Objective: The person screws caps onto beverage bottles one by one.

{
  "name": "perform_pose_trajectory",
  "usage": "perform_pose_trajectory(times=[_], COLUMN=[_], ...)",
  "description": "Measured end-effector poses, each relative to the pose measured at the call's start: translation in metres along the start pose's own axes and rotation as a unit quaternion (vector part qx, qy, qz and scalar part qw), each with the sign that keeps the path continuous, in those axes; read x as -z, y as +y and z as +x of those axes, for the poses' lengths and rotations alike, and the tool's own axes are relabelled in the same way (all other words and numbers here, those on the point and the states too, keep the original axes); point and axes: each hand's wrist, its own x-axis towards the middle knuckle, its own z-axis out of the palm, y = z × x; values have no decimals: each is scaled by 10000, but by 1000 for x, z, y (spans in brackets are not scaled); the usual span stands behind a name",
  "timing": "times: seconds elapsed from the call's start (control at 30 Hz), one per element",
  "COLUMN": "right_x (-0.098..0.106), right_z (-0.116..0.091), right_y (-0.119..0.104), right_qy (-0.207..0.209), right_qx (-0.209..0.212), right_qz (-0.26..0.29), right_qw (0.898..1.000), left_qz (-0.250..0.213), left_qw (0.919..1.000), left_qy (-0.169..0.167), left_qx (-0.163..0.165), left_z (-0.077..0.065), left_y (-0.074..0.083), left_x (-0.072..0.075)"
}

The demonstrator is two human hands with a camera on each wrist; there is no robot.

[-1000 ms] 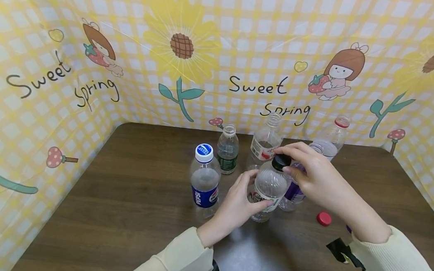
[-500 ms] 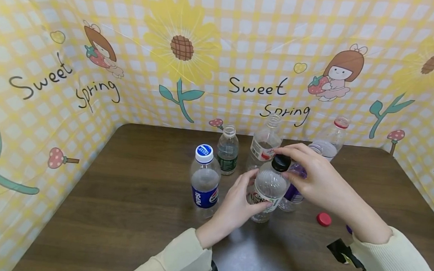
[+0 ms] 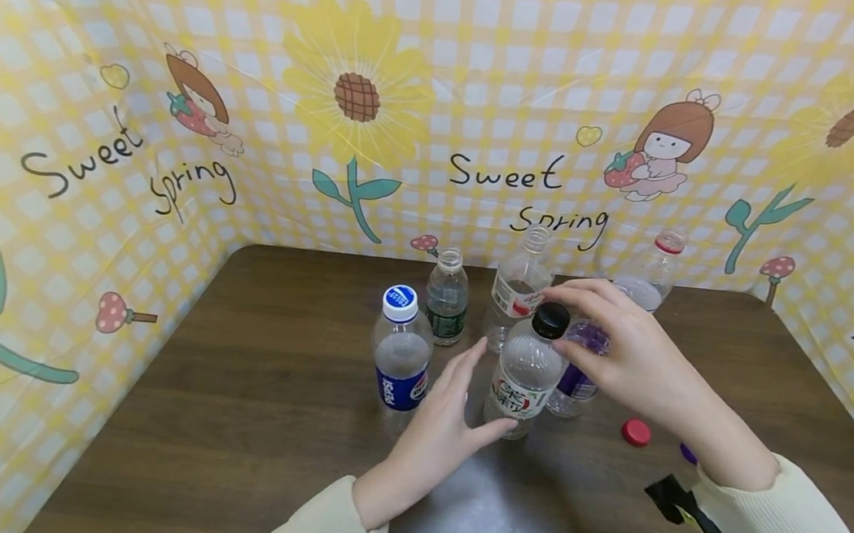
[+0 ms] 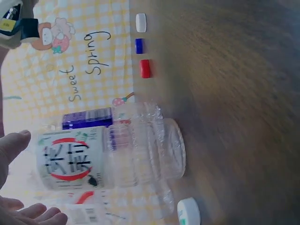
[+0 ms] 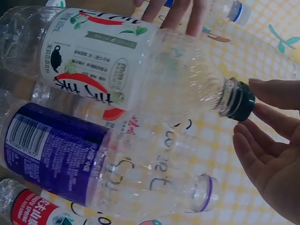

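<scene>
black cap [image 5: 243, 101] in head, right wrist

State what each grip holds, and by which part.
Left grip holds nothing. Right grip is at the black cap; whether it is holding on cannot be told.

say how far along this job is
It looks like capping. Done: the Pepsi bottle wears its white cap. In hand: the right hand has its fingers around the black cap on the jasmine bottle; the left hand is beside it, holding nothing. Likely left: the green-label bottle, red-and-white-label bottle, purple-label bottle and red-ringed bottle have bare necks; the red cap and purple cap lie loose.
</scene>
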Motion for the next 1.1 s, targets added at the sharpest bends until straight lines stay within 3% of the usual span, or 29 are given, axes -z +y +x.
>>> perform_pose_trajectory(times=[0.07,0.17,0.23,0.33,0.4,0.43,0.5,0.57,0.63,0.73,0.8,0.87,0.97,1.1], right_x=[2,4,5,1,-5,-9,-20,-31,-43,-60,-73,-86,-107,-131], right_z=[-1,-2,-3,-5,-6,-7,-8,-10,-12,-15,-18,-20,-25,-31], right_y=[-3,-12,-19,-29,-35,-37,-40,-42,-43,-44,-45,-45,-45,-47], right_qy=[192,469,592,629,576,525,352,137,-120,-413,-510,-593,-672,-842], right_qx=[52,57,103,250,417,478,538,468,259,-173,-326,-426,-377,-491], right_qz=[14,167,319,491,572,581,610,627,631,623,575,497,346,131], right_qw=[9998,9987,9977,9965,9958,9958,9961,9968,9976,9971,9965,9961,9964,9952], left_qz=[130,158,-29,-381,-711,-867,-1109,-1263,-1250,-972,-786,-593,-356,-71], left_qw=[9994,9907,9729,9300,9052,8966,8892,8952,9115,9411,9584,9711,9858,9950], left_qy=[236,902,1496,2451,3015,3260,3636,3772,3686,3219,2740,2263,1512,767], left_qx=[-207,-1009,-1763,-2712,-2909,-2869,-2545,-2010,-1329,-345,176,464,639,629], left_z=[-8,-18,-23,-22,-18,-16,-9,-1,10,29,42,54,69,86], left_y=[2,1,-1,-6,-9,-11,-15,-23,-33,-54,-68,-81,-96,-107], left_x=[7,19,29,49,64,71,86,99,110,118,119,118,115,110])
